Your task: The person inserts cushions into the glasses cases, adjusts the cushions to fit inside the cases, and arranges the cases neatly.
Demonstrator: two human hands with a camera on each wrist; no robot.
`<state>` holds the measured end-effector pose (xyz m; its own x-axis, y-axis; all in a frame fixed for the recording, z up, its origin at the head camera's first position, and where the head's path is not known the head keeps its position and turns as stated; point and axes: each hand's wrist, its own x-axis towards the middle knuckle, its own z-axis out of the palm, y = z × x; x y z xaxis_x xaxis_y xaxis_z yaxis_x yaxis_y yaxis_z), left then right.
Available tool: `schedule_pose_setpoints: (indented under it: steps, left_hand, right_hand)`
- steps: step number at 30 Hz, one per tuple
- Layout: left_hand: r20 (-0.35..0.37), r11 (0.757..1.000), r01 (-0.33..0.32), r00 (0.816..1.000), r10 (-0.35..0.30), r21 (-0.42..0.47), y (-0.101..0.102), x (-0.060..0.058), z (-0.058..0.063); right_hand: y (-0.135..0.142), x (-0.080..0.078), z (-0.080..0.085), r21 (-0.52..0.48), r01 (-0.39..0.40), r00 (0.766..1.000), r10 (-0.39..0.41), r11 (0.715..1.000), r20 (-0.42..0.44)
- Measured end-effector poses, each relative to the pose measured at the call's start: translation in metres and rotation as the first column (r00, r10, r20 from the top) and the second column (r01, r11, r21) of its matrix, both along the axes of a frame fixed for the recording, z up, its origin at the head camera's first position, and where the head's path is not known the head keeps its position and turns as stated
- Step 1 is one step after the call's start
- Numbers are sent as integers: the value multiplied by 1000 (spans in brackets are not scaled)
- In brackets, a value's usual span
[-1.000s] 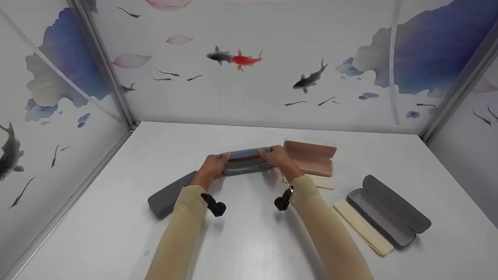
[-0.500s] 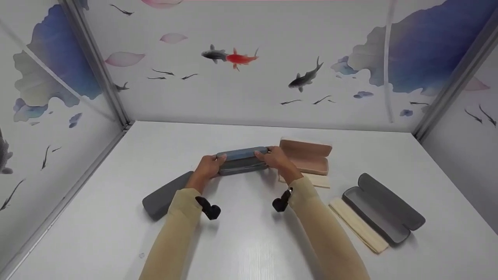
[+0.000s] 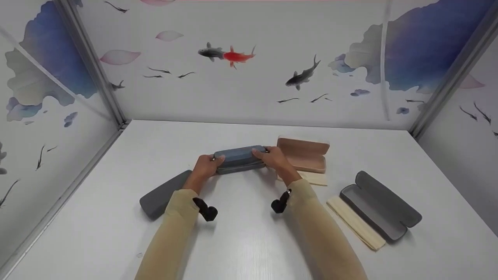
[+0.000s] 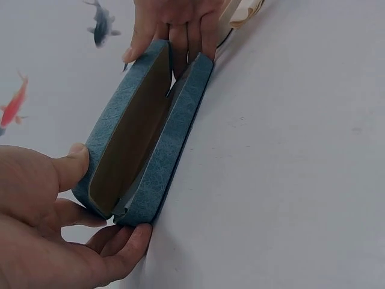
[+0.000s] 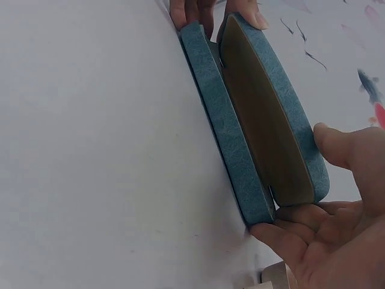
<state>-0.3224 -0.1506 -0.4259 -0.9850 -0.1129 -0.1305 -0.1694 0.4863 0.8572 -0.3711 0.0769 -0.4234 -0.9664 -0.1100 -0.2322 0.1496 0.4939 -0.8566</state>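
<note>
Head view: a blue case sits between the two hands over the middle of the white table, its long axis running left to right, with the right end a little farther from the person. The lid is partly raised, and the narrow gap faces the person. The left hand is clamped on the left end, the right hand on the right end, each thumb lying on the lid. Whether the base touches the table, I cannot tell. Just beyond the right hand stands an open tan case with a pale cloth at its near side. Farther right, an open grey case slants next to a folded yellow cloth; near the left forearm lies a closed grey case.

Left wrist view: the blue case slants from lower left, where the left hand grips it, up to the right hand at the top. Its brown lining shows between lid and base.

Right wrist view: the long axis drops from upper left to lower right; the right hand's thumb presses the lid while its fingers hold the base end.
</note>
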Motion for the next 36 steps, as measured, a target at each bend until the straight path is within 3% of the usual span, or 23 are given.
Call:
schedule_pose_setpoints:
  steps: [13, 25, 36]
  left_hand:
    - [18, 999, -30, 999, 31, -24, 1, 1, -2]
    - [62, 999, -43, 997, 43, -6, 3, 0, 3]
    - [63, 997, -75, 995, 77, -31, 7, -4, -1]
  right_hand:
    - [4, 3, -8, -53, -30, 999, 29, 998, -21]
    - [1, 3, -6, -80, -20, 998, 15, 997, -63]
    - [-3, 7, -6, -95, 11, 997, -19, 995, -80]
